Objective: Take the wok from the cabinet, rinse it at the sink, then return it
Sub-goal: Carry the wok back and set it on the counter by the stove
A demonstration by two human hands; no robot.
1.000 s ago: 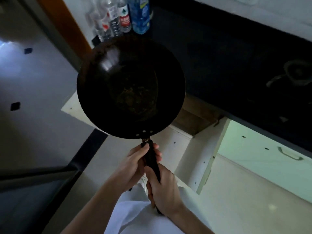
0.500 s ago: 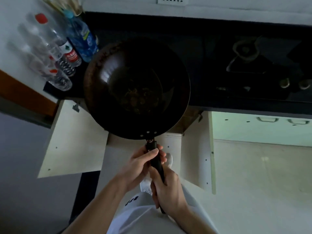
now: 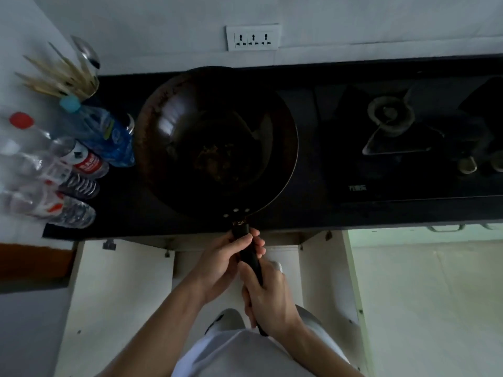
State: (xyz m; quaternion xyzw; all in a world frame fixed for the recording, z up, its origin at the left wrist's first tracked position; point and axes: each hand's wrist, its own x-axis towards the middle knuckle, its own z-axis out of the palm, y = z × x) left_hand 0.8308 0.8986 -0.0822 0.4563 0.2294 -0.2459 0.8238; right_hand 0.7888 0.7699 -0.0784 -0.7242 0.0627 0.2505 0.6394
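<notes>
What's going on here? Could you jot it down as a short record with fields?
Held: wok, by its handle
Left hand: wrapped on handle, nearer the wok
Right hand: wrapped on handle, farther from the wok
Wok inside: brownish residue
Under wok: dark counter
Left of wok: bottles, utensils
Right of wok: burner
Cabinet doors: open
Sink: not in view

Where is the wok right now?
The wok is held by its handle in both hands, left hand and right hand, over the dark counter, between the water bottles and the gas burner.
</notes>
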